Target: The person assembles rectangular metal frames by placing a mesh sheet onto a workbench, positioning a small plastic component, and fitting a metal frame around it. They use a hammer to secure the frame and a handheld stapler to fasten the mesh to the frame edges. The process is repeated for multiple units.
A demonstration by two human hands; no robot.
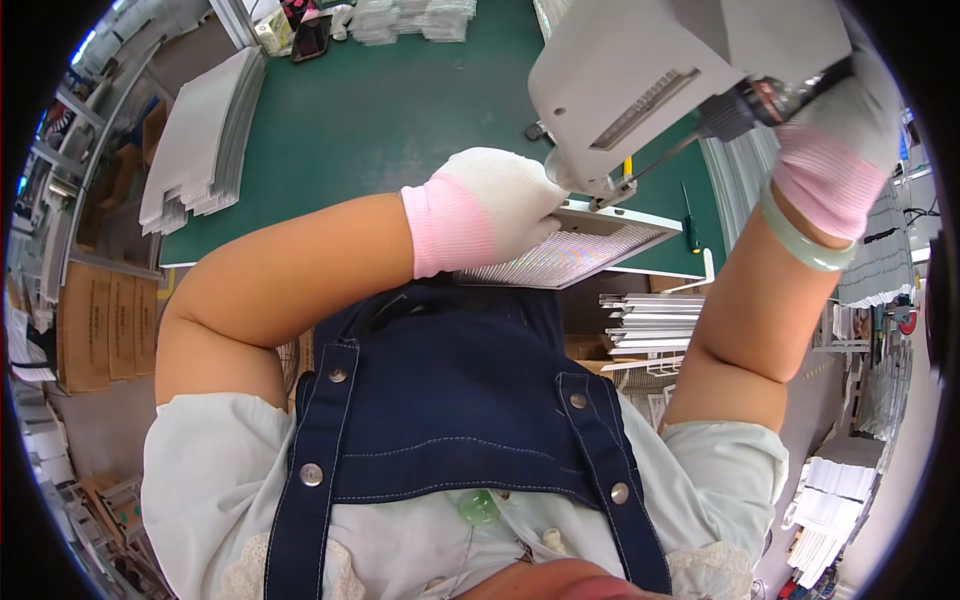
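My left hand (505,205), in a white glove with a pink cuff, is closed on the near-left part of a thin framed mesh panel (590,250). The panel is tilted at the near edge of the green worktable (390,110). At the upper right, my gloved right hand (850,120) is raised at the back of a bulky grey power tool (640,90) and grips it, though its fingers are mostly hidden. The tool's narrow nose points down at the panel's light frame edge, close to my left fingers. A black fitting (735,110) sticks out of the tool's side.
Flat whitish panels (205,135) are stacked at the table's left, with clear-wrapped pieces (415,18) at the back. A screwdriver (692,222) lies right of the panel. Light metal strips (655,322) sit below the table edge. Cardboard boxes (105,325) stand at left.
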